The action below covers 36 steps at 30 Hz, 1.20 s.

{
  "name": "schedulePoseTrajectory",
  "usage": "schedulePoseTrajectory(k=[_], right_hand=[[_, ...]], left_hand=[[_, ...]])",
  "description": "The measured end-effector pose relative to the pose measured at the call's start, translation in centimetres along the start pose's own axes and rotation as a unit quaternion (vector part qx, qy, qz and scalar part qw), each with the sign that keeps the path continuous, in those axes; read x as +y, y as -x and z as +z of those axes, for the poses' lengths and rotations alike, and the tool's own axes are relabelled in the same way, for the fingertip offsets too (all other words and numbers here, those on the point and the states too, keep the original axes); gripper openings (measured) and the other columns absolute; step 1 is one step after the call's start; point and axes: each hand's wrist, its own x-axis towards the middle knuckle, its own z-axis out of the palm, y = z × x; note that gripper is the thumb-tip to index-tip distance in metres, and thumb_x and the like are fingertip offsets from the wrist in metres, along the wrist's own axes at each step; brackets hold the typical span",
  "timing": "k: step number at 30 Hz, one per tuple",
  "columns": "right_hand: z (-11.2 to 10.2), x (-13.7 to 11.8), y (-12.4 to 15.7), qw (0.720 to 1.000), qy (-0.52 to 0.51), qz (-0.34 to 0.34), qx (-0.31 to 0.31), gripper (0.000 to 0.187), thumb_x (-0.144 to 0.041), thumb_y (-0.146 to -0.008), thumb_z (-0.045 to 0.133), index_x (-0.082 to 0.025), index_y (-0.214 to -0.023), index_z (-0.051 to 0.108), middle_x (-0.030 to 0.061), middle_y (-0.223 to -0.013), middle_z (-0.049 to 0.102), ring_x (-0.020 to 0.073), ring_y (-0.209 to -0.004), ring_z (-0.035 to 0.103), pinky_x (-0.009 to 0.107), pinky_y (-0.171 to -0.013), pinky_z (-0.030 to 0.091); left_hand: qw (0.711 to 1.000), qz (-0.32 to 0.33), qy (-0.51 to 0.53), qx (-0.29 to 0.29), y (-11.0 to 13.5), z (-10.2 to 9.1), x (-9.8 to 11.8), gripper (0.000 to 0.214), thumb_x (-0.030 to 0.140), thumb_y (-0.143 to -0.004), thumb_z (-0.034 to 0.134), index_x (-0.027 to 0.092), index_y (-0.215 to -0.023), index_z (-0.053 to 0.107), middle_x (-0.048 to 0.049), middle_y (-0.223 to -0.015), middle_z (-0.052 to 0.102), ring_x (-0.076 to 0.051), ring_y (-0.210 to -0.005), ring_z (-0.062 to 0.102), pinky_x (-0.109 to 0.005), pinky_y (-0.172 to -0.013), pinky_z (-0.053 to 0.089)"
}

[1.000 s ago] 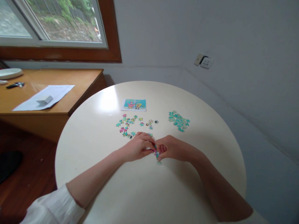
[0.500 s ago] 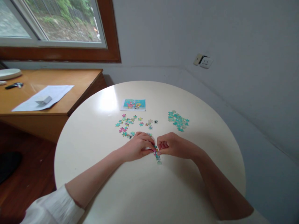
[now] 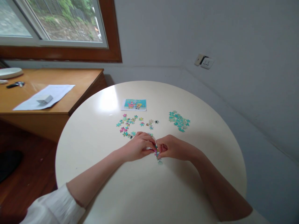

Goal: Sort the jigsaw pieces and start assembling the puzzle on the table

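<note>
A narrow strip of joined jigsaw puzzle pieces (image 3: 159, 162) lies on the table between my hands, partly covered by fingers. My left hand (image 3: 140, 146) is closed, its thumb and fingertips pinching the strip's left side. On the strip's right side, my right hand (image 3: 171, 147) is closed with the thumb pressing the pieces and the other fingers curled in. Beyond my left hand, loose multicoloured puzzle pieces (image 3: 126, 123) are scattered. A pile of teal puzzle pieces (image 3: 179, 120) lies farther right. Behind the loose pieces is a picture card (image 3: 135, 105) with cartoon figures.
The round white table (image 3: 140, 193) carries all the pieces. At the left a wooden desk (image 3: 81, 81) holds a sheet of paper (image 3: 58, 91) with a small white box (image 3: 45, 99) on it. A wall socket (image 3: 207, 63) is at the right, a window (image 3: 67, 21) at upper left.
My right hand has shifted slightly down along the strip, its thumb now lower. My left hand keeps its hold. The whole view has moved a little.
</note>
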Motion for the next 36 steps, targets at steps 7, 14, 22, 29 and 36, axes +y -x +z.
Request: schedulePoseTrajectory(k=[7,14,22,29,36], right_hand=[[0.2,0.2,-0.1,1.0,-0.015,-0.017,0.011,0.017,-0.019,-0.066,0.065,-0.015,-0.056,0.051,-0.0068,-0.05,0.045,0.0054,-0.049,0.037,0.018,-0.046,0.026],[0.2,0.9,-0.5,0.993,-0.013,-0.014,0.115,0.02,-0.022,-0.069,0.061,-0.016,-0.056,0.047,-0.0069,-0.049,0.041,0.0059,-0.047,0.036,0.019,-0.046,0.026],[-0.1,3.7,-1.8,0.945,0.051,0.034,0.322,0.019,-0.033,-0.074,0.056,-0.019,-0.065,0.047,-0.006,-0.049,0.042,0.0086,-0.047,0.038,0.022,-0.05,0.031],[0.1,4.9,-2.3,0.921,0.002,0.056,0.385,0.018,-0.036,-0.077,0.048,-0.02,-0.069,0.045,-0.0054,-0.049,0.04,0.01,-0.045,0.037,0.024,-0.049,0.03],[0.1,5.2,-2.4,0.913,0.007,0.049,0.405,0.021,-0.037,-0.079,0.043,-0.022,-0.066,0.036,-0.007,-0.049,0.031,0.0102,-0.044,0.032,0.025,-0.049,0.028]], left_hand=[[1.0,0.003,0.003,-0.001,0.0,-0.1,0.1,0.011,0.025,-0.081,0.057,0.023,-0.083,0.067,-0.0004,-0.093,0.067,-0.015,-0.094,0.055,-0.032,-0.087,0.031],[1.0,-0.002,0.004,0.004,0.1,0.2,-0.1,0.012,0.024,-0.081,0.055,0.023,-0.083,0.067,-0.001,-0.094,0.067,-0.015,-0.094,0.056,-0.032,-0.09,0.032],[0.986,-0.06,0.016,0.153,0.1,0.2,-0.3,0.013,0.018,-0.079,0.052,0.019,-0.08,0.065,-0.0049,-0.095,0.066,-0.016,-0.092,0.058,-0.033,-0.088,0.039],[0.911,-0.228,0.033,0.341,-0.1,-1.5,-2.3,0.013,0.019,-0.077,0.048,0.017,-0.073,0.06,-0.0036,-0.076,0.065,-0.016,-0.075,0.058,-0.03,-0.071,0.046],[0.891,-0.27,0.04,0.362,0.0,-2.0,-3.3,0.013,0.018,-0.075,0.047,0.016,-0.07,0.059,-0.0031,-0.075,0.066,-0.015,-0.073,0.059,-0.028,-0.068,0.046]])
